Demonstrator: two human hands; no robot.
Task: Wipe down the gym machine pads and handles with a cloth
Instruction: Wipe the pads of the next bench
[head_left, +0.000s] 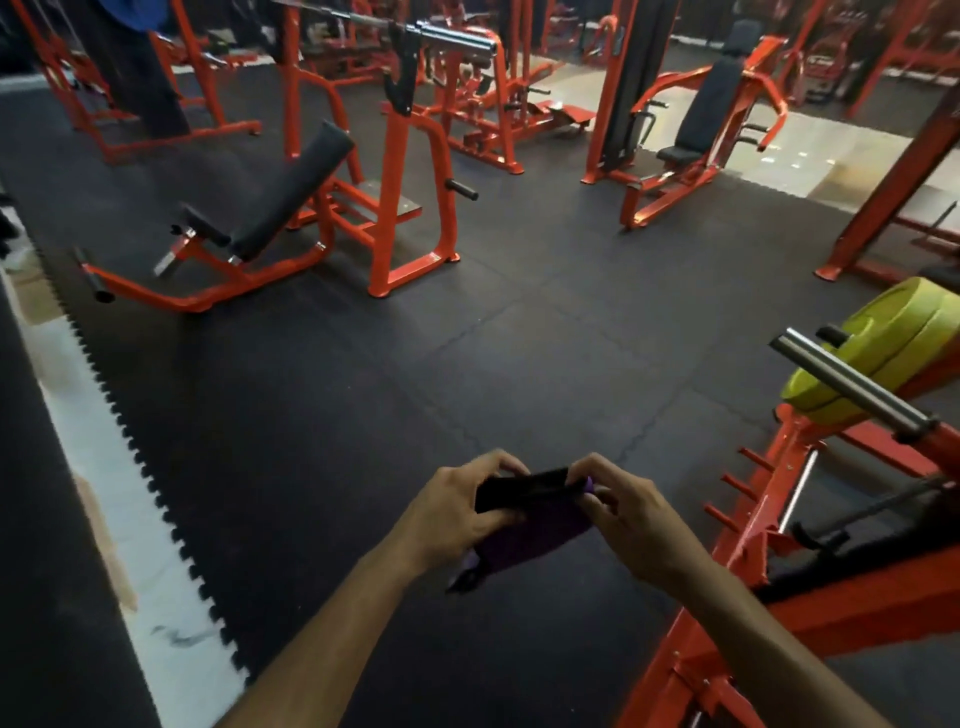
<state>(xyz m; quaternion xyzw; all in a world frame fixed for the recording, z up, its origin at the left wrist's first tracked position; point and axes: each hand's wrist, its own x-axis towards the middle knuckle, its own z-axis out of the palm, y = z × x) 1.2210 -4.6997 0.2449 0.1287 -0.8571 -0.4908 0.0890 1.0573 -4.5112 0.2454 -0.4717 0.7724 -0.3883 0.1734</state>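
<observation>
- Evidently a preparing step: left hand (457, 512) and right hand (621, 512) pinch a dark purple cloth (530, 525) at waist level above the floor mat (363, 415), touching no machine.
- Next, probably carrying it to a pad, perhaps the incline bench (283, 195).

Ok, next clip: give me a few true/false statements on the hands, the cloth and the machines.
1. Both hands, left hand and right hand, hold the cloth. True.
2. The cloth is white. False: it is dark purple.
3. The cloth is pressed on a pad. False: it is held in the air over the floor mat.
4. Yellow-green plates sit on the machine at right. True.
</observation>
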